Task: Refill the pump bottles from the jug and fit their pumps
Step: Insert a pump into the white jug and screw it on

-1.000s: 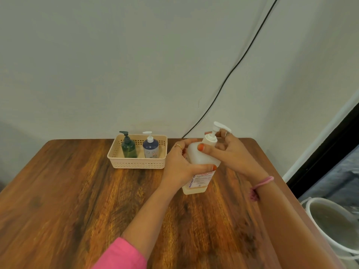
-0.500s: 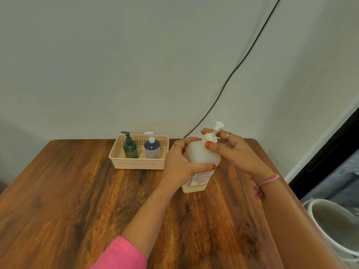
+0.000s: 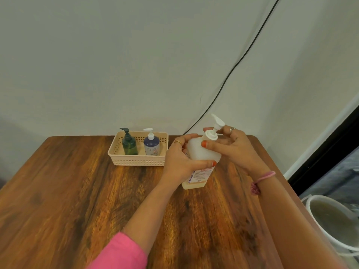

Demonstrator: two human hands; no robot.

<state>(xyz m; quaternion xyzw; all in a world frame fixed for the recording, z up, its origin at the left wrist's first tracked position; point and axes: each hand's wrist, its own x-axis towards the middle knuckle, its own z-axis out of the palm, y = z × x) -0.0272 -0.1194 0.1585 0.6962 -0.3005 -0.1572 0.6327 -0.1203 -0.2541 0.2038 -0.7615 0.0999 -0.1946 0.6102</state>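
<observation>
The left hand [image 3: 181, 162] grips the white bottle [image 3: 202, 158] steady at the table's [image 3: 77, 191] two o'clock so the right hand [image 3: 229, 146] can pinch and twist its pump [image 3: 213, 131] tight.

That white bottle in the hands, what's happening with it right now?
A person is fitting the pump onto the white bottle, which stands on the wooden table. The left hand has a grip on the bottle's body, while the right hand works at the pump collar. A green bottle and a blue bottle, pumps on, stand in the basket.
</observation>
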